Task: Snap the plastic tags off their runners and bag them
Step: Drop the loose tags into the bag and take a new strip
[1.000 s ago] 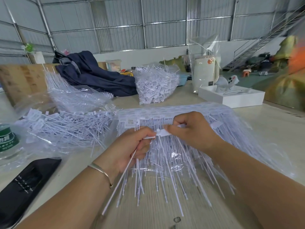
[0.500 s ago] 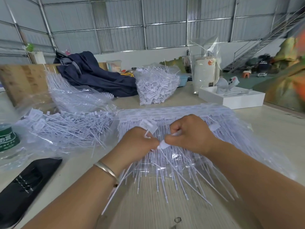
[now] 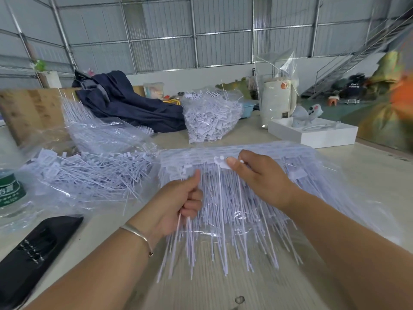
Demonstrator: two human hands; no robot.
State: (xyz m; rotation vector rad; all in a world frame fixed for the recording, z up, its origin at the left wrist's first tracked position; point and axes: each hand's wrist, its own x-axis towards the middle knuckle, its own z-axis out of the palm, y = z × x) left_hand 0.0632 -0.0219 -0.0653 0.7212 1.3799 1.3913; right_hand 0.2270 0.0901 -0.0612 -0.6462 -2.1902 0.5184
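At centre frame, the sheet of tags on runners (image 3: 234,198) is lying with stems pointing toward the lower edge. The right hand (image 3: 259,175) is pinching one tag head (image 3: 222,163); the left hand (image 3: 178,202) is gripping loose stems (image 3: 178,238). Bare table (image 3: 368,186) is lying open at right.

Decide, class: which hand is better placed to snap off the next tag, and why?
The right hand, probably. Its thumb and fingers already pinch a tag head at the top of the runner stack. The left hand grips a bunch of loose tags, so it is occupied.
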